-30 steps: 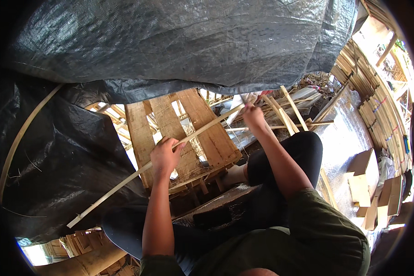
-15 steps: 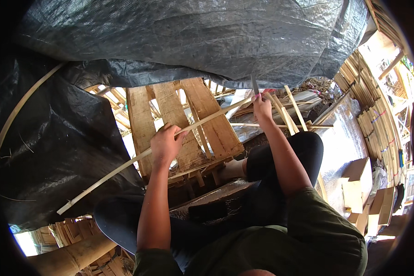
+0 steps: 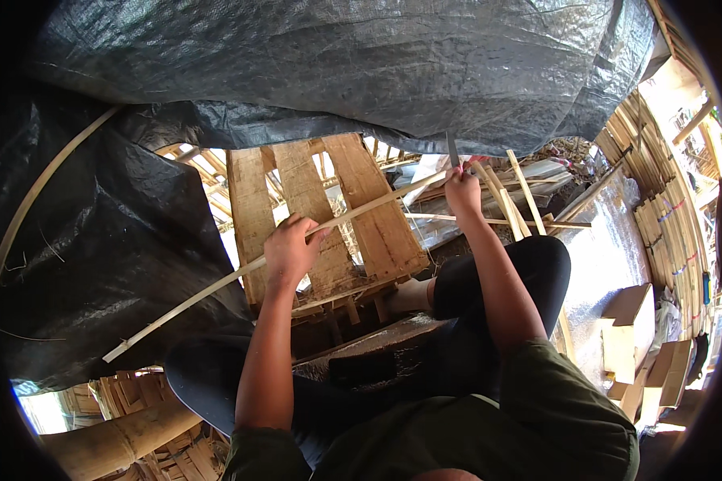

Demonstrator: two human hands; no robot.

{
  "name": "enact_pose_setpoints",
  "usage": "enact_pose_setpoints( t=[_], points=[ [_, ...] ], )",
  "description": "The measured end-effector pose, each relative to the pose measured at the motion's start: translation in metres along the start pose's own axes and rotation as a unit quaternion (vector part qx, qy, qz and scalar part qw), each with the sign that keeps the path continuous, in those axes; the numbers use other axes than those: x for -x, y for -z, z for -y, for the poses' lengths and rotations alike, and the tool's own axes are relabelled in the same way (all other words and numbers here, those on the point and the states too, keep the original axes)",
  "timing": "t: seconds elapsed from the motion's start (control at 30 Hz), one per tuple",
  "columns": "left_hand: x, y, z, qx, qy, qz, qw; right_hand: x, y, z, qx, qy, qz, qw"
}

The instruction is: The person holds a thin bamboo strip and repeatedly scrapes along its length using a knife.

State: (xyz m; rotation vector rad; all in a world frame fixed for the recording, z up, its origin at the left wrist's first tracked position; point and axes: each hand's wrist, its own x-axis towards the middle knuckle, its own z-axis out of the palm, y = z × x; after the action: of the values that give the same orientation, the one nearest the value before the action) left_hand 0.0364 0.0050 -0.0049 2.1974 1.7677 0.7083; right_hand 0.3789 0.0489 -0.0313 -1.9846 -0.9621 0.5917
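In head view, left hand (image 3: pixel 291 250) is closing around a bamboo strip (image 3: pixel 369 207), which is extending both sides of that grip and reaching right hand (image 3: pixel 463 192); right is clutching a knife (image 3: pixel 453 149), blade pointing away. Slatted wooden bench (image 3: pixel 377 244) is sitting below, between grips.

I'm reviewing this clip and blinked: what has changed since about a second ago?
The right hand has moved slightly right, and the knife in it now shows its blade plainly, pointing away from the person. The pale strip has shifted, its left end slightly farther away. Nothing was visibly let go: the left hand still grips the strip over the slatted wooden panel.
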Motion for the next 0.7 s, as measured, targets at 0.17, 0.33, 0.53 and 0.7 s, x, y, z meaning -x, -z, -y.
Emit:
enact_pose_setpoints(
  t=[0.17, 0.33, 0.53, 0.7],
  points=[
    [0.002, 0.002, 0.007, -0.005, -0.021, -0.023, 1.000, 0.030, -0.019, 0.007, -0.019, -0.050, 0.159, 0.986],
    [-0.003, 0.001, 0.001, 0.000, -0.020, -0.012, 1.000, 0.043, -0.038, -0.006, -0.068, -0.047, 0.163, 0.983],
    [-0.003, 0.000, 0.004, -0.013, -0.019, -0.010, 1.000, 0.022, -0.012, 0.011, -0.047, -0.055, 0.097, 0.993],
    [-0.002, 0.004, 0.005, -0.011, -0.021, -0.010, 1.000, 0.018, -0.009, 0.011, -0.039, -0.073, 0.213, 0.974]
  ],
)
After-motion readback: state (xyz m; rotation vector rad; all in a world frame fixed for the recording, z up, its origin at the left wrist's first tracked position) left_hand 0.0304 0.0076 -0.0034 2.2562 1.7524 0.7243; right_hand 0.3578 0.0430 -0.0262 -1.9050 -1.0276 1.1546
